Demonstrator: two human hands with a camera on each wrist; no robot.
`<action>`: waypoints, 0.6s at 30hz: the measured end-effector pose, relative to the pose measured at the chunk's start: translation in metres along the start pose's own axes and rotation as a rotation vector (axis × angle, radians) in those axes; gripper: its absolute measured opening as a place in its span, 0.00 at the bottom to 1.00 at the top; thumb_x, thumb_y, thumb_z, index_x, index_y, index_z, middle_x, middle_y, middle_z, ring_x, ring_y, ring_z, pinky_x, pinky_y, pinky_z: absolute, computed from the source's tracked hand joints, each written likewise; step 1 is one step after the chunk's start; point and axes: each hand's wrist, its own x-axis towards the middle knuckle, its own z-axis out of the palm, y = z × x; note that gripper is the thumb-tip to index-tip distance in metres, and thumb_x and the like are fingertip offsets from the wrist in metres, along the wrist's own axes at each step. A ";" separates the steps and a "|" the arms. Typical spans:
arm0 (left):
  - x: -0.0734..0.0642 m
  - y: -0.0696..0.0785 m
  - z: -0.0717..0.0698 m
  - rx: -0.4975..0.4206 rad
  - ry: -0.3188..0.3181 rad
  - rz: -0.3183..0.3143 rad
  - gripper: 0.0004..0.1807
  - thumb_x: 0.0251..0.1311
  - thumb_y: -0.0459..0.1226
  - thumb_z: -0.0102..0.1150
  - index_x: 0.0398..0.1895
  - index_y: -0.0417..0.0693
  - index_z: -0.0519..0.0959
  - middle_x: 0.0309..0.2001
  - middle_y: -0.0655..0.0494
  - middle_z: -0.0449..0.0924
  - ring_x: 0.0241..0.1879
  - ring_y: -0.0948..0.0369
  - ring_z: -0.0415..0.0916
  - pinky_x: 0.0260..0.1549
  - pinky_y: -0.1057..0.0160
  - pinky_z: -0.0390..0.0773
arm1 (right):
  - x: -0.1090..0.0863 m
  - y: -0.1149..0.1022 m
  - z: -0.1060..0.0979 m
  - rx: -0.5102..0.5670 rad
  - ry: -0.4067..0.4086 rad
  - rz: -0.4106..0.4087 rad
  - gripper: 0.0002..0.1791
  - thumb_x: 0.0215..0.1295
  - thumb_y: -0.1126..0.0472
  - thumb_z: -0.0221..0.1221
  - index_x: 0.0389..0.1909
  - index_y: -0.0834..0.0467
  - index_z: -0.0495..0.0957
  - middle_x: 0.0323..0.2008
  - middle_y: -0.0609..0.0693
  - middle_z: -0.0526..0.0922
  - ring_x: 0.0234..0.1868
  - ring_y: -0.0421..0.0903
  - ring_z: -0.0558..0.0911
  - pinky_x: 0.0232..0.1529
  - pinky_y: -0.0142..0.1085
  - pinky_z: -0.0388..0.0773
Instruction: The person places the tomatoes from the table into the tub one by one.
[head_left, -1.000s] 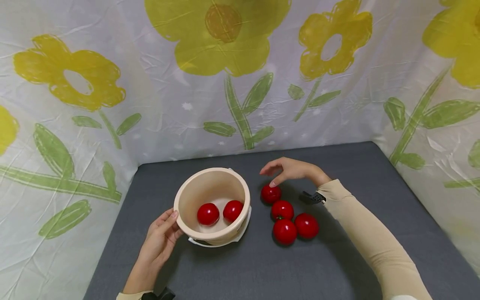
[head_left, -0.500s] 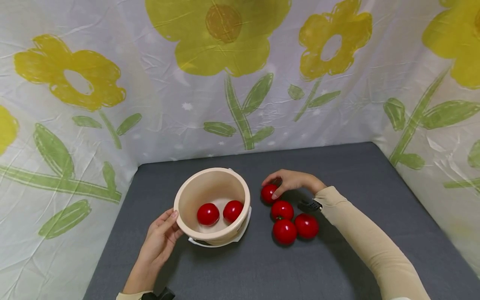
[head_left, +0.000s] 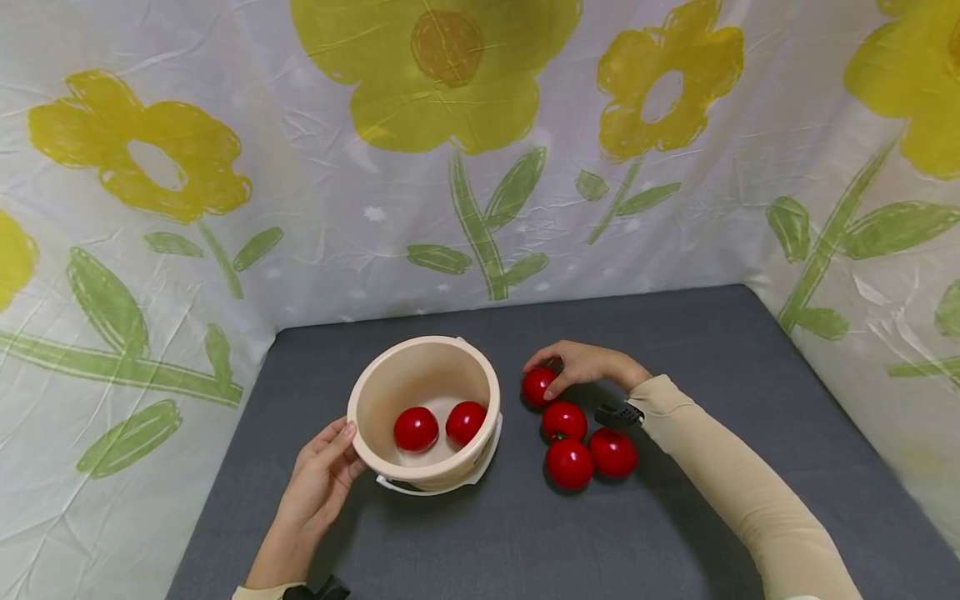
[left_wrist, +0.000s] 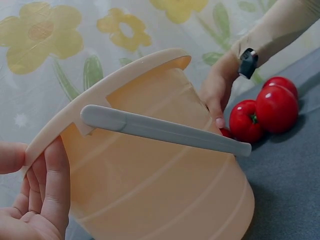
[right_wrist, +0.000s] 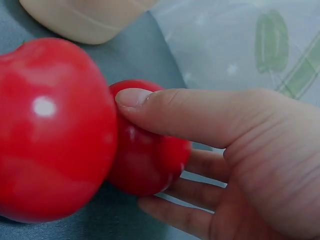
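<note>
A cream bucket [head_left: 427, 354] with a pale handle [left_wrist: 165, 132] stands left of the table's middle, its mouth leaning toward me. Thumb and fingers of my left hand [head_left: 318, 479] pinch its rim from the left side. Inside lie two red tomatoes, one tomato [head_left: 416, 429] beside the other [head_left: 465, 422]. To the bucket's right, my right hand [head_left: 588, 363] grips the farthest tomato [right_wrist: 145, 160], thumb on the near side and fingers round the far side. That tomato appears to rest on the table.
Three more tomatoes sit in a cluster just nearer to me: one tomato [head_left: 565, 420], a second tomato [head_left: 569, 464] and a third tomato [head_left: 613, 452]. A dark grey cloth covers the table [head_left: 480, 542]. Flower-printed sheeting [head_left: 322, 208] rises behind and at both sides.
My right hand has come down from above the farthest tomato and taken hold of it, then stayed there over the last half second. The left hand and bucket have kept still.
</note>
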 end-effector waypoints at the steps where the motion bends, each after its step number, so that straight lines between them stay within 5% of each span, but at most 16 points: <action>1: 0.000 0.000 0.000 0.000 0.002 -0.001 0.09 0.75 0.35 0.45 0.47 0.47 0.77 0.41 0.58 0.83 0.37 0.67 0.81 0.35 0.70 0.85 | 0.000 -0.002 -0.002 -0.008 0.001 -0.007 0.32 0.56 0.60 0.70 0.62 0.63 0.74 0.59 0.57 0.80 0.56 0.52 0.79 0.58 0.43 0.78; 18: 0.000 0.000 0.001 0.000 0.007 -0.001 0.10 0.75 0.34 0.44 0.46 0.48 0.78 0.40 0.59 0.83 0.36 0.67 0.81 0.34 0.71 0.85 | -0.004 -0.087 -0.055 -0.006 0.097 -0.091 0.32 0.61 0.61 0.67 0.66 0.58 0.71 0.64 0.56 0.76 0.60 0.53 0.77 0.59 0.46 0.79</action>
